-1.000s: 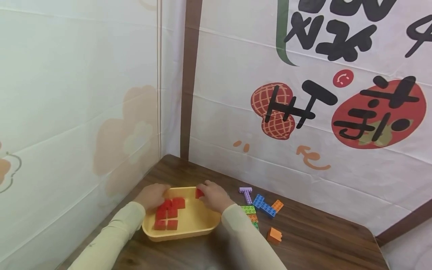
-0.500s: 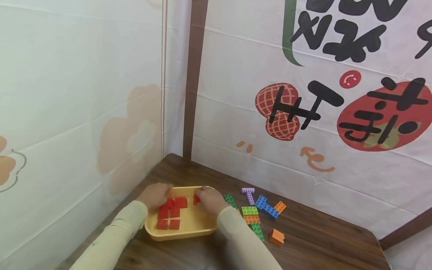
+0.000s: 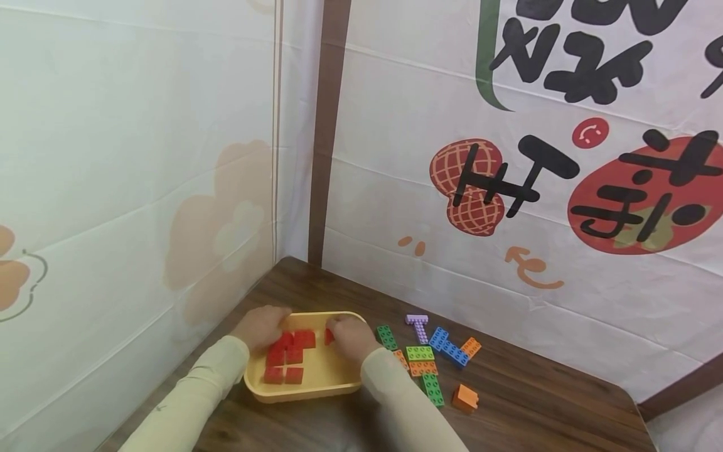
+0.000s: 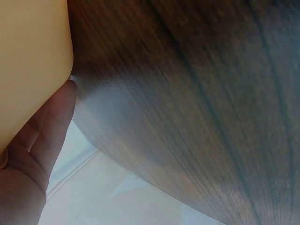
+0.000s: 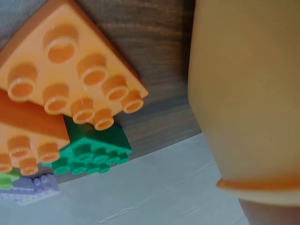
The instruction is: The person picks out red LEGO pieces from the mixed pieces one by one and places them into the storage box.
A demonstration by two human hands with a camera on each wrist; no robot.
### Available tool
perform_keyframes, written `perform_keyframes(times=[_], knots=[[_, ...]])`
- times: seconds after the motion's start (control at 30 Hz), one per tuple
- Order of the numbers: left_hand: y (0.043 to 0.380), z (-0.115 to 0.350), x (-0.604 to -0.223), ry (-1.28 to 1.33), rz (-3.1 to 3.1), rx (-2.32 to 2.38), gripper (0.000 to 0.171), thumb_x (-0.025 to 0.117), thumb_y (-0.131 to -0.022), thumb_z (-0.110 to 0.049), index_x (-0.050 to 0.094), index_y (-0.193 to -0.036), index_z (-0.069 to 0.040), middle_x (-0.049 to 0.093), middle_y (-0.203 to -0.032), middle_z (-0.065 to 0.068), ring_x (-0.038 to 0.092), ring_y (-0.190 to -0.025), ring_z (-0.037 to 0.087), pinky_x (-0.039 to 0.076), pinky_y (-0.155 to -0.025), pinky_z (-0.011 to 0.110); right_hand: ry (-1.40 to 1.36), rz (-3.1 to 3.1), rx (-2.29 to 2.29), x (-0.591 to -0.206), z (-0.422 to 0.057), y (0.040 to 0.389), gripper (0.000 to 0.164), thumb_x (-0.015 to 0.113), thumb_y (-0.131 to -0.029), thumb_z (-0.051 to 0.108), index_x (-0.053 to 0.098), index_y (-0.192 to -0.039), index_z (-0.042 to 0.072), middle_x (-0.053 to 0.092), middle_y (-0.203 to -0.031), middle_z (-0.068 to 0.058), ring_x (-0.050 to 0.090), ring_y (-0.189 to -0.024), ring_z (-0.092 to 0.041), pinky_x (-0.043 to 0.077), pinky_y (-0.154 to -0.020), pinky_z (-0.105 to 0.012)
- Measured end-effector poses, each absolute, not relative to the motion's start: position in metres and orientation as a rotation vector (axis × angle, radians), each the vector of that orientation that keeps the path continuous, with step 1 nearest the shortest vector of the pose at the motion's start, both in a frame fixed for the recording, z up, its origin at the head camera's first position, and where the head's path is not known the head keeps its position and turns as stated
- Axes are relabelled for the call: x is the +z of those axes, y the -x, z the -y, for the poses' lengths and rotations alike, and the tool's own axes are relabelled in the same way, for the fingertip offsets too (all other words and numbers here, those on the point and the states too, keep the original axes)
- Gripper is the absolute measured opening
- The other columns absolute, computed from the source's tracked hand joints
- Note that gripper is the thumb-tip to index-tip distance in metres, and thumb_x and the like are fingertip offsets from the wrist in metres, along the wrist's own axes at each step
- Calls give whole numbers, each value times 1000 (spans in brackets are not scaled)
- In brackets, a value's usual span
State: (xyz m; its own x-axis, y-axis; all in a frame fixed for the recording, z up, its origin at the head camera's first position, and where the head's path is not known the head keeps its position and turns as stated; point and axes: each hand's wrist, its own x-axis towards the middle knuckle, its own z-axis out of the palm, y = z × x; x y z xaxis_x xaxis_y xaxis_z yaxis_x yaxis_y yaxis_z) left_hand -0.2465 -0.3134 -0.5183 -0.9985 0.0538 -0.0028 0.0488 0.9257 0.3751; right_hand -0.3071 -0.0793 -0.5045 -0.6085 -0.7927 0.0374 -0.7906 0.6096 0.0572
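A yellow tray [image 3: 305, 394] stands on the dark wooden table, with several red bricks [image 3: 294, 355] lying in its left part. At the tray's back left corner, my left hand [image 3: 262, 328] grips the rim; in the left wrist view its fingers [image 4: 54, 126] lie along the outer wall. My right hand [image 3: 354, 339] reaches over the right side and pinches a red brick [image 3: 329, 336] inside the tray, partly hidden by the hand. In the right wrist view the tray's wall [image 5: 248, 93] covers most of that hand.
Right of the tray lie a dark green brick [image 3: 386, 337], a lime brick [image 3: 420, 353], a green brick [image 3: 432, 390], joined blue bricks [image 3: 454, 353] and a purple T-shape [image 3: 418, 326]. An orange brick [image 3: 465, 398] sits apart. Cloth-covered walls [image 3: 390, 276] border the table behind and left.
My right hand has moved left and slightly nearer within the tray, carrying the red brick. My left hand stays at its corner. The whole view has shifted slightly, uncovering more bricks on the right.
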Motion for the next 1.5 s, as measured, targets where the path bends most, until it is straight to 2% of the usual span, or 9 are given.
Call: perform_keyframes(times=[0.2, 0.43, 0.53, 0.7, 0.9, 1.17, 1.33, 1.5], knots=[[247, 312, -518, -101, -3083, 592, 45, 69, -83, -6, 66, -128, -1, 70, -115, 17, 64, -110, 41, 48, -97, 58, -1323, 2817, -13, -508, 79, 304, 15, 76, -90, 24, 68, -102, 18, 64, -92, 3, 62, -85, -16, 55, -82, -28], [248, 310, -516, -86, -3071, 595, 46, 68, -83, -6, 66, -129, -1, 69, -117, 17, 63, -112, 41, 48, -98, 58, -1278, 2899, 57, -508, 79, 304, 25, 77, -90, 24, 65, -110, 17, 60, -87, 4, 58, -80, -14, 55, -83, -28], [249, 309, -515, -77, -3062, 599, 46, 68, -83, -6, 66, -129, -2, 70, -116, 17, 63, -111, 40, 48, -98, 58, -1270, 2899, 89, -510, 78, 304, 26, 78, -89, 24, 63, -110, 17, 60, -87, 4, 58, -79, -15, 56, -82, -29], [248, 308, -514, -82, -3064, 598, 46, 68, -84, -7, 66, -129, -2, 70, -115, 16, 64, -110, 40, 48, -98, 58, -1247, 2883, 110, -513, 78, 301, 27, 78, -89, 22, 65, -112, 16, 62, -93, 0, 62, -85, -17, 57, -83, -32], [246, 307, -513, -109, -3088, 579, 43, 68, -83, -5, 67, -126, -2, 71, -112, 16, 65, -107, 40, 49, -96, 57, -1219, 2851, 40, -514, 80, 298, 25, 75, -91, 22, 67, -115, 20, 67, -102, -1, 63, -99, -21, 54, -92, -34], [244, 307, -515, -94, -3093, 591, 43, 65, -84, -3, 67, -127, 1, 70, -115, 18, 64, -111, 41, 48, -97, 57, -1202, 2845, -93, -514, 81, 293, 28, 68, -96, 19, 64, -123, 21, 66, -116, -5, 62, -111, -24, 54, -95, -38], [246, 308, -517, -103, -3098, 587, 44, 65, -84, -4, 66, -128, 1, 69, -117, 18, 63, -111, 41, 48, -97, 58, -1217, 2828, -144, -514, 80, 293, 33, 69, -96, 24, 62, -128, 20, 64, -118, -5, 60, -109, -24, 54, -94, -39], [247, 310, -518, -105, -3103, 590, 44, 65, -84, -4, 66, -128, 0, 70, -116, 18, 64, -111, 41, 48, -98, 57, -1215, 2786, -137, -516, 79, 293, 33, 70, -94, 25, 63, -126, 19, 64, -113, -6, 61, -104, -24, 55, -90, -37]])
